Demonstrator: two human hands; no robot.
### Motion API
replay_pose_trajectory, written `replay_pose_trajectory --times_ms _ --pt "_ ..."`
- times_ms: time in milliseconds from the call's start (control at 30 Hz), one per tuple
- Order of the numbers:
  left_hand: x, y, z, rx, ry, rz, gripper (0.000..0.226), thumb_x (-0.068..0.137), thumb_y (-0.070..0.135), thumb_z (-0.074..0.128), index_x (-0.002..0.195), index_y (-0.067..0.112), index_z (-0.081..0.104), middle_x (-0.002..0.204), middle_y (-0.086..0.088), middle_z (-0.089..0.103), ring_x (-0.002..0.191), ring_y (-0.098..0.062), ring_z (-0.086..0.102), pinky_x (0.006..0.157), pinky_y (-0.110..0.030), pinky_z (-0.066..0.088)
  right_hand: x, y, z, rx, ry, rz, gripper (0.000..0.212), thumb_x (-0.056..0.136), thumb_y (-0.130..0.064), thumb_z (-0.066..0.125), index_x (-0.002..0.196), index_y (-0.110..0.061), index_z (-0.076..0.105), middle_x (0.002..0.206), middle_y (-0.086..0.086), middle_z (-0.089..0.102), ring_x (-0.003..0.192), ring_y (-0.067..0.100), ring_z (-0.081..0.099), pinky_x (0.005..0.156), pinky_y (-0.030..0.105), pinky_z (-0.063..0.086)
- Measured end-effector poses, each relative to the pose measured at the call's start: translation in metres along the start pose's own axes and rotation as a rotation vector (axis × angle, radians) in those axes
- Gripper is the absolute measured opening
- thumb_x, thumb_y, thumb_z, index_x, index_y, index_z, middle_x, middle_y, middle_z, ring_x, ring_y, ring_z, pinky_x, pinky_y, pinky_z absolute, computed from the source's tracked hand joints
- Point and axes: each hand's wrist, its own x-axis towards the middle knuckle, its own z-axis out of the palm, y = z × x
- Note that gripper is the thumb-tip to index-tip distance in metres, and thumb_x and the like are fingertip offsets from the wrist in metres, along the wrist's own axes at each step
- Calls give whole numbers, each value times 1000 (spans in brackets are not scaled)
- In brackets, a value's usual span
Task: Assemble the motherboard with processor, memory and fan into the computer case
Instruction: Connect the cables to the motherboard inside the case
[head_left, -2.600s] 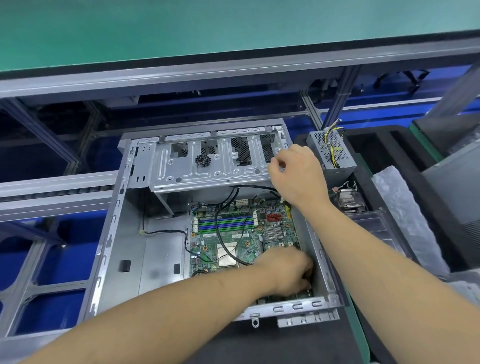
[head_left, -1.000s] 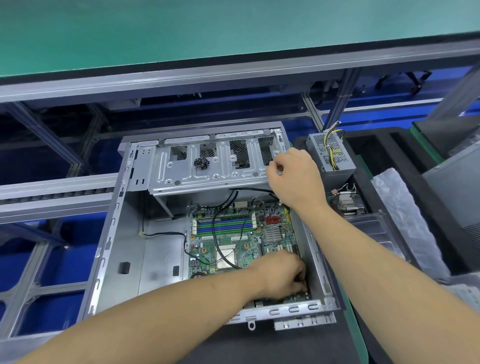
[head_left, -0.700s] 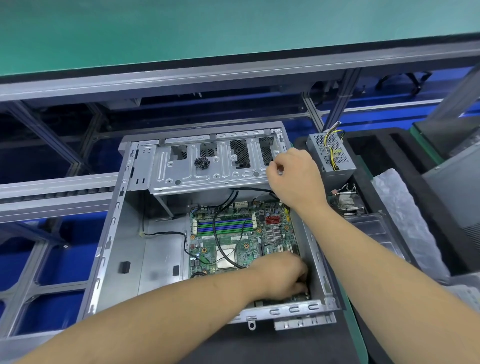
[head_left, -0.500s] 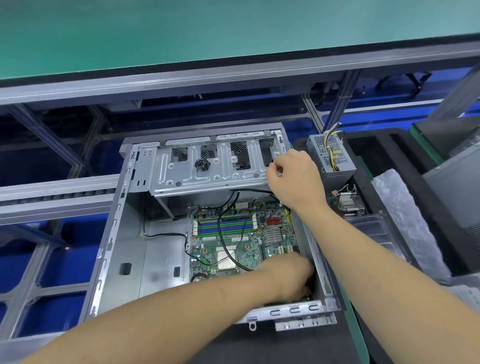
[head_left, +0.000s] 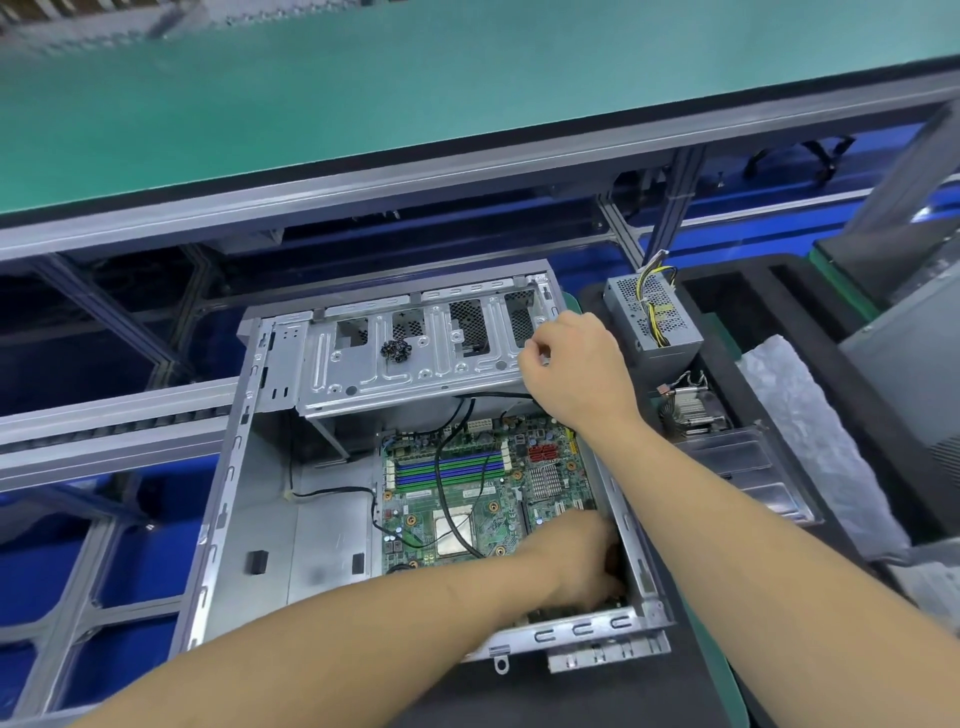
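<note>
The open grey computer case (head_left: 223, 519) lies on its side in front of me. The green motherboard (head_left: 467, 493) sits inside on its right half, with the silver processor socket (head_left: 454, 530) and blue and green memory slots (head_left: 441, 467) showing. A black cable (head_left: 441, 499) runs across the board. My left hand (head_left: 582, 561) reaches down at the board's near right corner by the case wall, fingers curled and hidden there. My right hand (head_left: 576, 374) grips the right end of the drive cage (head_left: 415, 364).
A small heap of black screws (head_left: 395, 351) lies on the drive cage. Right of the case stand a power supply (head_left: 652, 322) with yellow wires, a heatsink with fan (head_left: 691, 410), a clear plastic tray (head_left: 748, 467) and bubble wrap (head_left: 810, 441). A green conveyor runs behind.
My left hand has shifted slightly right toward the case wall at the board's near corner. My right hand has stayed on the drive cage.
</note>
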Motion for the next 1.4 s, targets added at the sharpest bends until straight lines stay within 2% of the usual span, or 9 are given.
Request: replay_pose_trajectory --times_ms 67,367,433,500,567,733,933,1167,1400 --pt "-1 -2 0 16 6 -10 37 82 11 65 57 19 39 57 3 43 59 -23 47 47 -23 33 0 0 -1 4 -5 2 31 98 -23 51 69 -10 51 78 7 55 87 30 50 76 45 46" --pt "-4 -11 3 40 0 36 42 85 17 67 54 20 39 54 6 41 52 -17 40 46 -21 27 0 1 0 16 -4 0 32 98 -22 51 68 -10 52 77 7 56 85 30 50 74 44 45" --pt "-6 -15 3 6 2 59 29 87 17 69 62 17 54 60 4 50 58 -17 44 51 -22 32 0 1 1 24 1 2 32 97 -21 52 68 -10 52 76 6 54 85 30 50 74 43 45" --pt "-7 -20 2 -75 26 68 9 89 20 71 88 11 71 79 -4 64 69 -14 49 62 -21 39 0 2 1 36 14 3 32 97 -20 53 67 -10 51 75 5 52 84 30 50 73 42 44" --pt "-7 -28 3 -139 41 70 14 89 21 72 99 10 72 87 -6 66 73 -14 50 67 -23 42 0 2 2 38 20 -2 32 97 -20 53 66 -11 50 74 4 51 84 30 49 73 41 43" --pt "-6 -32 5 -93 -5 108 14 89 24 71 97 12 70 81 -1 62 74 -18 54 66 -27 46 1 4 4 28 30 -15 32 96 -20 54 66 -9 53 75 7 55 83 29 49 73 40 44" --pt "-6 -31 1 -14 -3 141 19 92 24 68 102 8 70 96 -10 70 87 -27 63 77 -39 54 2 5 6 17 34 -34 33 96 -18 54 65 -9 51 72 5 51 81 29 48 71 38 41" --pt "-6 -28 -5 208 -49 276 23 98 24 58 108 6 68 106 -13 67 95 -32 62 81 -42 54 2 6 7 13 36 -39 33 95 -17 54 63 -8 51 71 4 49 81 29 46 70 38 39" --pt "-5 -26 -6 332 -52 334 29 100 29 54 118 11 67 113 -10 66 101 -31 63 84 -43 55 3 6 7 -18 34 -44 39 93 -17 53 57 -15 39 65 -1 40 78 28 44 66 35 32"
